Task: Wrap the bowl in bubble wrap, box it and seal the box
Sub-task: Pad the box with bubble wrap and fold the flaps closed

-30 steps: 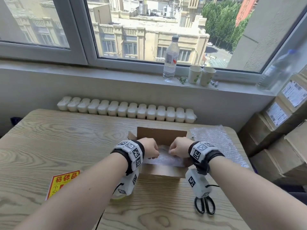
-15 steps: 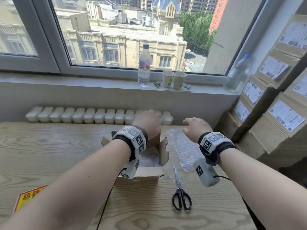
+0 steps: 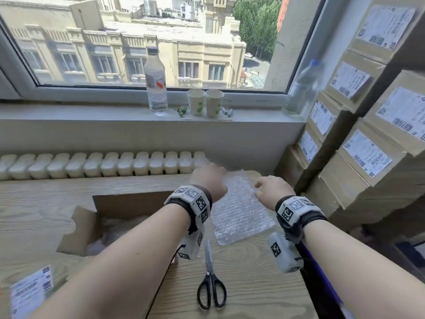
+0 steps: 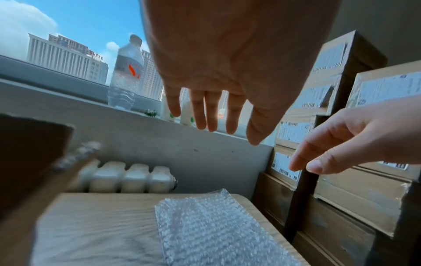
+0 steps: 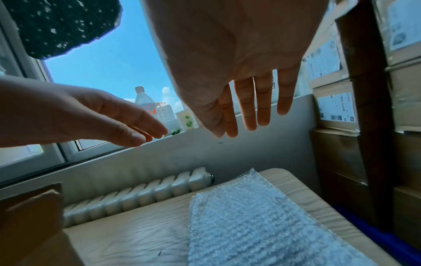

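Both hands have left the open box and now reach out over the bubble wrap lying flat by the table's far right corner. Left hand and right hand hover above the sheet, fingers straight and spread, holding nothing. The bowl itself I cannot make out; something pale and wrapped seems to sit inside the box. To lift the sheet cleanly, I'd pinch its two far corners and raise it evenly. Scissors lie near the table's near edge. Beyond are the radiator, a bottle and cups on the sill, and stacked cartons at the right.
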Demonstrator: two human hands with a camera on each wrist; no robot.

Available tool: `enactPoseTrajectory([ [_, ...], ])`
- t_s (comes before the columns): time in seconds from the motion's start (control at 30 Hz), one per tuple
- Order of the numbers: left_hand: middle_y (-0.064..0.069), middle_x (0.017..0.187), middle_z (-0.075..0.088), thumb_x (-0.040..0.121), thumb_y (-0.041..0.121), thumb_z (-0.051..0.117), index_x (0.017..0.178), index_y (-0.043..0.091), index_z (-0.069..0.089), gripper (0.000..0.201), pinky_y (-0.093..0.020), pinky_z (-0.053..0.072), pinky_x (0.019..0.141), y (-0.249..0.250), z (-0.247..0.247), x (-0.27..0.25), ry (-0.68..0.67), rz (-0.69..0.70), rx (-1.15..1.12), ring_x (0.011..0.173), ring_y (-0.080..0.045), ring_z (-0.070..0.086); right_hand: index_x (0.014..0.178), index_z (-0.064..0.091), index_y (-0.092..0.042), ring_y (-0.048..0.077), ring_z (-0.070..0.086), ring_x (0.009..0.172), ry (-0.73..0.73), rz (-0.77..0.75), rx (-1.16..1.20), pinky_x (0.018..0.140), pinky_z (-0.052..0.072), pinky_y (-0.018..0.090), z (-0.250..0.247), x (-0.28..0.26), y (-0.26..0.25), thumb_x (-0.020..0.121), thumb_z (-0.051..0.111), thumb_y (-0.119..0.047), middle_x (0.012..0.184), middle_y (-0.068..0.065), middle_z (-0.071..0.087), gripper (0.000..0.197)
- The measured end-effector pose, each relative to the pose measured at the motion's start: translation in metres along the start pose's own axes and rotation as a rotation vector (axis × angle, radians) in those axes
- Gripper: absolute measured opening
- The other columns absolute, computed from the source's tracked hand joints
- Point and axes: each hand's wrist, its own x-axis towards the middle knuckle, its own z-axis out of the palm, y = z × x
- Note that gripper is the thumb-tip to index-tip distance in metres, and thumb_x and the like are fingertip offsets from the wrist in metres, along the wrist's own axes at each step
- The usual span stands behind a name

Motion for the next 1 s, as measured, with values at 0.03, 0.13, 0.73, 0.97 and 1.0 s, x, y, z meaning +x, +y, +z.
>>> enactPoseTrajectory([
  [0.03,-0.003,0.142,0.041,0.09,0.033,0.05,0.139,0.024,0.041,0.051,-0.036,0.031,0.107,0.004,0.006,0.007,-0.021,-0.009,0.003,0.132,-0.022,0.036,0.122,0.062,-0.024,0.022,0.052,0.12,-0.017,0.007,0.01,0.094,0.044,0.032,0.004,0.007,0.008,0.092,0.046,-0.03,0.128,0.002,0.059,0.034],
  [0.13,-0.004,0.142,0.04,0.09,0.034,0.05,0.139,0.023,0.041,0.051,-0.037,0.032,0.107,0.01,0.025,0.027,-0.088,-0.042,0.008,0.131,-0.023,0.037,0.123,0.061,-0.025,0.022,0.052,0.119,-0.068,0.026,0.042,0.094,0.043,0.032,0.019,0.027,0.026,0.093,0.046,-0.03,0.128,0.002,0.059,0.034],
  [0.73,-0.005,0.145,0.036,0.094,0.034,0.046,0.142,0.019,0.038,0.051,-0.036,0.042,0.1,0.006,0.117,0.084,-0.438,-0.218,0.0,0.126,-0.024,0.044,0.12,0.05,-0.017,0.029,0.056,0.112,-0.267,0.223,0.196,0.084,0.046,0.033,0.112,0.085,0.066,0.075,0.072,-0.021,0.121,0.007,0.055,0.051],
  [0.97,-0.009,0.156,0.013,0.09,0.024,0.054,0.15,0.016,0.014,0.072,-0.039,0.03,0.112,0.001,0.123,0.084,-0.337,-0.24,-0.108,0.14,-0.027,0.026,0.06,0.041,-0.016,0.028,0.047,0.077,-0.202,0.304,0.383,0.064,0.033,0.027,0.118,0.091,0.065,0.086,0.049,-0.016,0.079,0.006,0.053,0.027],
  [1.0,-0.009,0.158,0.005,0.09,0.022,0.055,0.151,0.016,0.007,0.078,-0.038,0.023,0.116,0.0,0.12,0.084,-0.269,-0.249,-0.151,0.144,-0.027,0.016,0.061,0.042,-0.016,0.028,0.048,0.078,-0.197,0.317,0.408,0.064,0.034,0.027,0.117,0.092,0.065,0.087,0.048,-0.014,0.08,0.006,0.055,0.027],
])
